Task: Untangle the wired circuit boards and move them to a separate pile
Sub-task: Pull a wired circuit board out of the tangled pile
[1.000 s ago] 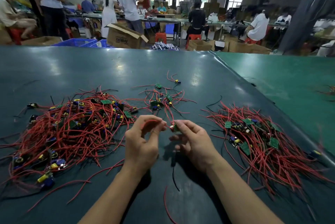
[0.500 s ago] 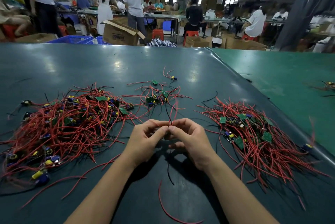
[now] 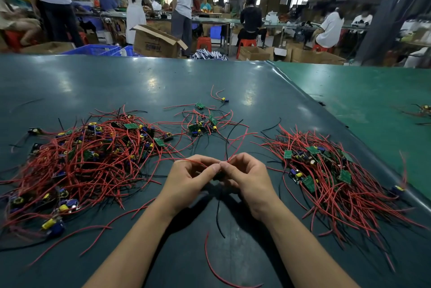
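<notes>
A big tangled heap of wired circuit boards, red wires with green boards and yellow and blue parts, lies at the left. A second pile of boards lies at the right. My left hand and my right hand meet fingertip to fingertip in the middle, both pinching one wired board that is mostly hidden between them. Its red wires rise from my fingers and a black wire hangs down toward me.
A small cluster of boards and a lone part lie beyond my hands on the dark green table. A lighter green table adjoins at the right. Loose red wire lies near me. People and cardboard boxes stand behind.
My hands have come together from a small gap, hiding the green board between the fingertips. The view has tilted slightly; the piles lie as before.
</notes>
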{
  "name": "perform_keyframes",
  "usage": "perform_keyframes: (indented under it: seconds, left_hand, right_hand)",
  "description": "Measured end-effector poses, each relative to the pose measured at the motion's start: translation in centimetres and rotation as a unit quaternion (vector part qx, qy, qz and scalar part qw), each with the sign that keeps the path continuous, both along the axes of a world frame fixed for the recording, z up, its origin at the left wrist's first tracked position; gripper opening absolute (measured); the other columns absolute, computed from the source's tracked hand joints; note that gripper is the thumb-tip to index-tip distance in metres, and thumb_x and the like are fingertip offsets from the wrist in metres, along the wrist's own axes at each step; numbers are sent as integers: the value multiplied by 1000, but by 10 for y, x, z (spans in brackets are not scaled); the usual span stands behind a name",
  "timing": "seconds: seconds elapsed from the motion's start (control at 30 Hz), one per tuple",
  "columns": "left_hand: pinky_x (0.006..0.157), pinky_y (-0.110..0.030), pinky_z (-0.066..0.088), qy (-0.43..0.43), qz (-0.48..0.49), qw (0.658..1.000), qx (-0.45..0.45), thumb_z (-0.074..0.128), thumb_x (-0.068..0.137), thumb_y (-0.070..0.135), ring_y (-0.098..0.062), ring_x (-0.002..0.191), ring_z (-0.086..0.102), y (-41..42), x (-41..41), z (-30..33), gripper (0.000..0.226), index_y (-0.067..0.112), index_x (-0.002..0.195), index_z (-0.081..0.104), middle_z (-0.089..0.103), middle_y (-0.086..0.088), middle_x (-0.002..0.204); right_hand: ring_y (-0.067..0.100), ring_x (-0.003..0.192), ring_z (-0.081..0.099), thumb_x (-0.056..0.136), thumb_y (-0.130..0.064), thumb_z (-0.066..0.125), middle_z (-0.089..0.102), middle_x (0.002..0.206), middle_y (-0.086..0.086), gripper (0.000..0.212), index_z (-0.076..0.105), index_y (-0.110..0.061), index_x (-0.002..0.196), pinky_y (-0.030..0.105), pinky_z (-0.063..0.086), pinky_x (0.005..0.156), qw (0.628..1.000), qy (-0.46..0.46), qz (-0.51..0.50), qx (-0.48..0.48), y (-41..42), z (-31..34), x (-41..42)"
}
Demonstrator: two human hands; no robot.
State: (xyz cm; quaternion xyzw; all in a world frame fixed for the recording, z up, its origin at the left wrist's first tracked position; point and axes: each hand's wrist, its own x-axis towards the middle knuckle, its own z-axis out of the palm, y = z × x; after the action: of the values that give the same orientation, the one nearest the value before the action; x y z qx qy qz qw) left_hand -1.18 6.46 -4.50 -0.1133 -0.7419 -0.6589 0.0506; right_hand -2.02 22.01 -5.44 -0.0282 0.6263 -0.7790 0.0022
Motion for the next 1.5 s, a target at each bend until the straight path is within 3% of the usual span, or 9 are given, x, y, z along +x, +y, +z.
perform_keyframes:
  seconds: [0.1, 0.23, 0.4, 0.53, 0.8, 0.97, 1.07, 1.2, 1.5]
  left_hand:
    - [81, -51, 54, 14, -20, 1000, -14, 69, 86, -2, -40, 91, 66, -2, 0, 2, 11, 2, 95, 75, 72, -17, 94]
    - [77, -53, 55, -4, -38, 999, 5, 70, 86, 1, -45, 89, 65, -4, 1, 1, 11, 2, 97, 72, 71, -24, 89]
    - [71, -35, 49, -33, -72, 997, 1, 71, 85, 0, -26, 75, 61, -4, 0, 1, 10, -1, 95, 69, 69, -21, 80]
    - [67, -33, 50, -45, -26, 998, 36, 71, 85, 1, -19, 70, 60, -4, -1, 1, 6, 4, 87, 66, 67, -5, 72]
    - [72, -26, 57, -68, 15, 984, 165, 61, 89, -7, -18, 74, 70, 1, -2, 4, 19, 5, 82, 49, 72, -10, 87]
    - [71, -21, 57, -58, 18, 987, 152, 71, 80, -6, -15, 72, 70, -1, -1, 5, 18, -3, 95, 61, 73, -8, 81]
    - [73, -19, 55, -28, 15, 992, 122, 76, 76, -5, -12, 76, 71, 2, 1, 6, 18, 3, 90, 69, 75, -4, 81]
    - [73, -18, 55, -9, 16, 994, 103, 77, 74, -8, -11, 78, 72, 8, 3, 4, 21, 4, 89, 70, 76, -1, 82]
    - [74, -22, 54, 65, 56, 996, 39, 81, 71, -6, -16, 79, 70, 9, 4, -1, 21, 5, 88, 74, 72, -11, 87]
  right_hand:
    - [18, 72, 68, 74, -5, 79, 68, 75, 2, 26, 63, -10, 94, 26, 55, 60, 998, -23, -4, -50, 1, 1, 0]
    - [21, 68, 69, 71, -11, 79, 69, 76, 11, 11, 68, -11, 74, 26, 55, 59, 998, -29, 15, -45, 2, 3, 3]
    - [20, 67, 68, 62, -19, 81, 69, 72, 12, 18, 68, -9, 70, 25, 55, 58, 998, -20, 23, -48, 2, 3, 3]
    - [20, 67, 69, 65, -16, 79, 70, 72, 10, 12, 69, -10, 70, 26, 57, 62, 998, -27, 8, -62, 1, 3, 3]
    - [19, 74, 71, 85, 7, 66, 73, 76, 8, 14, 72, -6, 82, 23, 57, 69, 994, -6, -47, -97, -4, 6, 3]
    - [20, 77, 72, 85, 8, 61, 74, 83, 13, 17, 72, -2, 92, 23, 57, 69, 983, -36, -21, -177, -4, 13, 5]
    - [15, 63, 70, 82, 1, 65, 74, 82, 15, 15, 67, 4, 96, 20, 57, 60, 966, -88, -16, -241, -7, 15, 5]
    - [16, 64, 70, 84, -5, 68, 73, 77, 13, 8, 73, 1, 82, 21, 57, 58, 974, -102, -48, -198, -9, 11, 2]
    - [17, 65, 70, 91, -13, 65, 73, 75, 14, 24, 76, -6, 72, 24, 55, 54, 994, -58, -44, -77, -14, 10, 7]
